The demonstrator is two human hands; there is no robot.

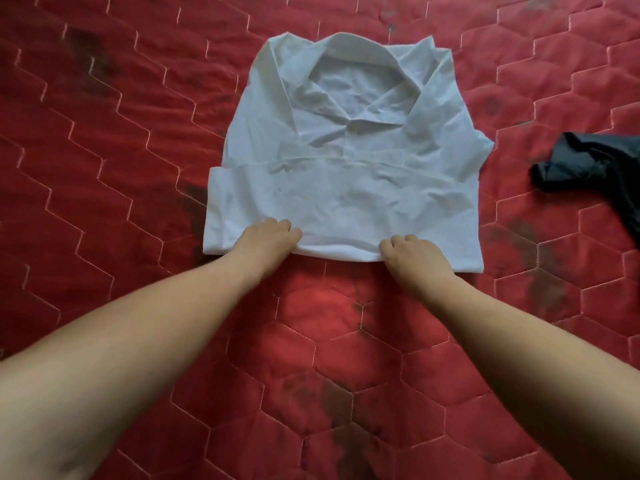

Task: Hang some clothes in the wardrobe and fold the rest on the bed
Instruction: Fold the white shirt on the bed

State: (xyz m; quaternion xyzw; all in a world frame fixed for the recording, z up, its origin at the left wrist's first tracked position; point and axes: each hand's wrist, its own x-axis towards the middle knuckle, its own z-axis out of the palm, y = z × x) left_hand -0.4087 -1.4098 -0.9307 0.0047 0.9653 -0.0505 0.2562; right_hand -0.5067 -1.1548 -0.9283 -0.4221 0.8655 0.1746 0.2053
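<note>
A white collared shirt (346, 161) lies flat on the red quilted bed (121, 140), collar at the far end, its sides folded in and its lower part folded up. My left hand (268, 237) grips the near folded edge at its left-middle. My right hand (410, 252) grips the same edge further right, fingers curled over the cloth. Both forearms reach in from the bottom of the view.
A dark crumpled garment (595, 168) lies on the bed at the right edge, partly cut off by the frame. The red quilt has hexagon stitching and dark stains around the shirt and near me.
</note>
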